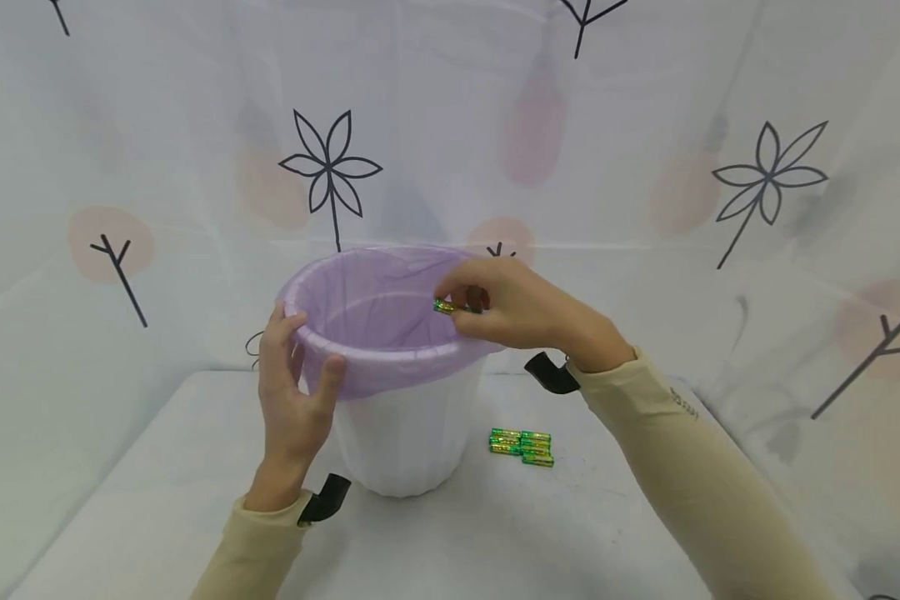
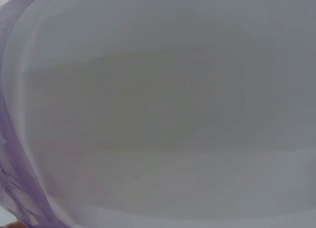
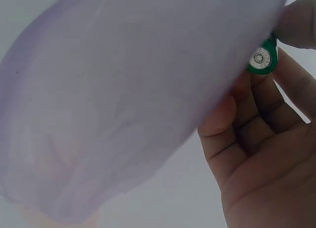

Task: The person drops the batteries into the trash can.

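Observation:
A white trash bin [image 1: 405, 442] stands upright, lined with a purple bag [image 1: 390, 367] folded over its rim. My left hand [image 1: 296, 412] grips the bin's left side near the rim, thumb against the front of the bag. In the left wrist view the bin wall [image 2: 173, 114] fills nearly everything. Between thumb and fingers, my right hand [image 1: 517, 304] pinches a green and yellow battery [image 1: 444, 307] at the right part of the bin's opening. The battery's round end [image 3: 261, 58] shows in the right wrist view, where the bag covers part of the hand.
Several more green and yellow batteries [image 1: 521, 446] lie grouped on the white table [image 1: 585, 517], right of the bin. Behind the table hangs a white cloth [image 1: 435, 108] printed with flowers and twigs. Black curved pieces [image 1: 551, 373] are at both wrists.

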Demonstrator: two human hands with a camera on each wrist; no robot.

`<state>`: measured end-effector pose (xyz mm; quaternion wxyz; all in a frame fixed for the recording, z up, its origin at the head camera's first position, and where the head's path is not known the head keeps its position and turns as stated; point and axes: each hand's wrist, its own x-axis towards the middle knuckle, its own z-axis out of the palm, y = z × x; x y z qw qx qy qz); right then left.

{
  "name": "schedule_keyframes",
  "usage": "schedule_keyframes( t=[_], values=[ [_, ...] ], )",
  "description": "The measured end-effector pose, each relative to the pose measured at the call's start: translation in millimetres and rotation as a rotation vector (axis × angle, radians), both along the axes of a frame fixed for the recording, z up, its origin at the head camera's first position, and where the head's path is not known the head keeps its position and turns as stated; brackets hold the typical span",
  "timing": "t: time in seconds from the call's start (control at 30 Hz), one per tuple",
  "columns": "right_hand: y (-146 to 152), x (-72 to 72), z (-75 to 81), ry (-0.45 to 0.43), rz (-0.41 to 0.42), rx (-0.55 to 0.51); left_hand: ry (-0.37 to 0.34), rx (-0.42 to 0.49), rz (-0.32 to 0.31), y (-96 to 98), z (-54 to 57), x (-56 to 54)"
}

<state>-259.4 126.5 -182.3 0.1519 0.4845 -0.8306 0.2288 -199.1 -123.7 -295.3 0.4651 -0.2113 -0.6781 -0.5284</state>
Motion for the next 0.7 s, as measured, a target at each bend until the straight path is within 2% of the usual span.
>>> schedule_keyframes(
  t=[0.3,0.7],
  values=[
    [-19,-21.8,-0.6,-0.079,-0.039,0.049,-0.020,0.004,0.007,0.3,-0.6,0.5],
    [-34,-39.0,-5.0,-0.142,-0.081,0.093,-0.006,-0.002,-0.015,-1.5,-1.5,-2.2]
  ],
)
